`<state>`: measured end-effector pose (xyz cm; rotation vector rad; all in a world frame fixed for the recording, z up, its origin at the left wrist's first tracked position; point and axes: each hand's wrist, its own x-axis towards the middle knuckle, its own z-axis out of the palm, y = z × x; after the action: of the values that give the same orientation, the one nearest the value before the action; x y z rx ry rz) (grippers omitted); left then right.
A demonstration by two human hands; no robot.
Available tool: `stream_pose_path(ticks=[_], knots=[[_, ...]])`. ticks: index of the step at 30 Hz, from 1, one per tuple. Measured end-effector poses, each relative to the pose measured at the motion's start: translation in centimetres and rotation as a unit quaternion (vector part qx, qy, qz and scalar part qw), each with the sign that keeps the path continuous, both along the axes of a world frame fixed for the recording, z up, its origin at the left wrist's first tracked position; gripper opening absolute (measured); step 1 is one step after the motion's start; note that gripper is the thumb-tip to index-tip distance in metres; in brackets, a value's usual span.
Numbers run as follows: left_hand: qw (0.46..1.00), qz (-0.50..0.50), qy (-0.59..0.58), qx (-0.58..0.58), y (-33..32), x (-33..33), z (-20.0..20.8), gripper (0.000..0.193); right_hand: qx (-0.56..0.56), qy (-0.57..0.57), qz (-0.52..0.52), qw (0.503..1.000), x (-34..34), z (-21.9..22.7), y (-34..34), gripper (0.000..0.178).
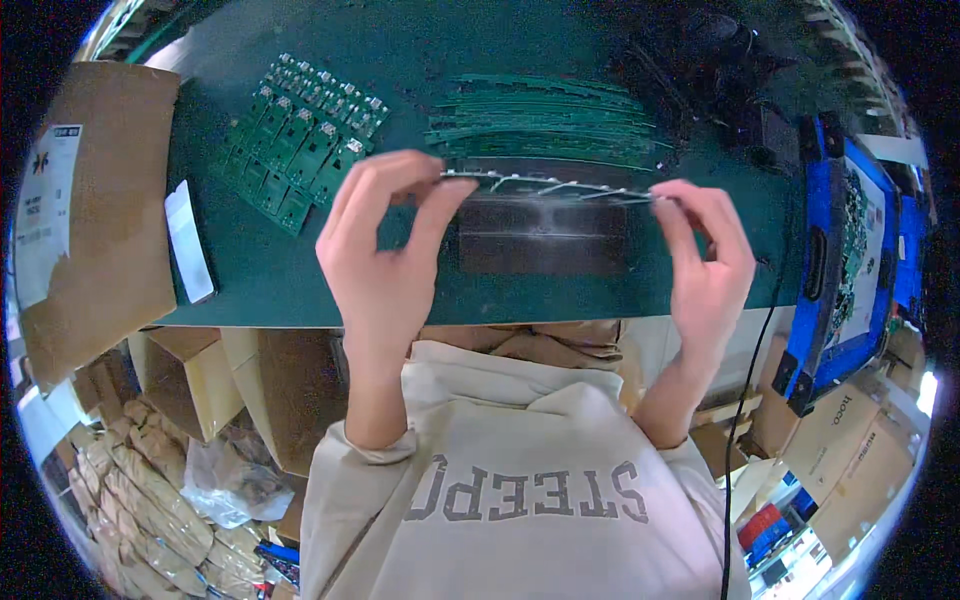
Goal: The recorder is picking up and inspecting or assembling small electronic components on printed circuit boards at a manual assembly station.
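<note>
A thin circuit board panel (pixel 560 188), seen nearly edge-on, spans the gap between my hands above the table. My left hand (pixel 385 220) pinches its left end between thumb and fingers. At the other end, my right hand (pixel 708 235) grips it the same way. Below the panel, a dark flat rectangular block (pixel 543 240) with a shiny streak lies on the green tabletop (pixel 400 50). Just beyond it is a stack of green board strips (pixel 545 120). Panels of green circuit boards (pixel 300 140) lie flat past my left hand.
A large cardboard box (pixel 95 200) stands at the left, beside a white phone-like slab (pixel 190 240). Dark cables and tools (pixel 700 70) lie at the back right. A blue crate (pixel 840 260) with boards borders the right side. A black cable (pixel 745 400) hangs over the front edge.
</note>
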<state>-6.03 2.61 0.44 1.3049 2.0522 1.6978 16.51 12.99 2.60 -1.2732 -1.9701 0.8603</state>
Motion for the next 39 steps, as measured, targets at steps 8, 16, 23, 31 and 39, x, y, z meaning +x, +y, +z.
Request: stream_pose_path(ticks=[8, 16, 23, 31, 39], knots=[[0.984, 0.012, -0.099, -0.15, -1.1, -0.3, -0.9, 0.038, 0.023, -0.032, 0.022, 0.999, -0.7, -1.0, 0.5, 0.024], [0.985, -0.093, 0.117, -0.09, -0.5, 0.0, 0.5, 0.053, 0.109, -0.029, 0.087, 0.99, -2.3, 0.6, -0.5, 0.025], [0.983, -0.123, 0.11, -0.08, -1.0, 2.9, -0.7, 0.04, 0.13, -0.02, 0.147, 0.98, -3.1, -1.8, -2.5, 0.026], [0.979, -0.126, 0.156, -0.031, -2.1, 3.6, -2.7, 0.027, 0.185, 0.03, 0.12, 0.975, -2.2, -5.1, -4.3, 0.027], [0.969, -0.224, 0.077, -0.064, -3.8, 3.4, -3.9, 0.03, 0.136, -0.046, 0.166, 0.976, -1.2, -5.2, -5.5, 0.028]])
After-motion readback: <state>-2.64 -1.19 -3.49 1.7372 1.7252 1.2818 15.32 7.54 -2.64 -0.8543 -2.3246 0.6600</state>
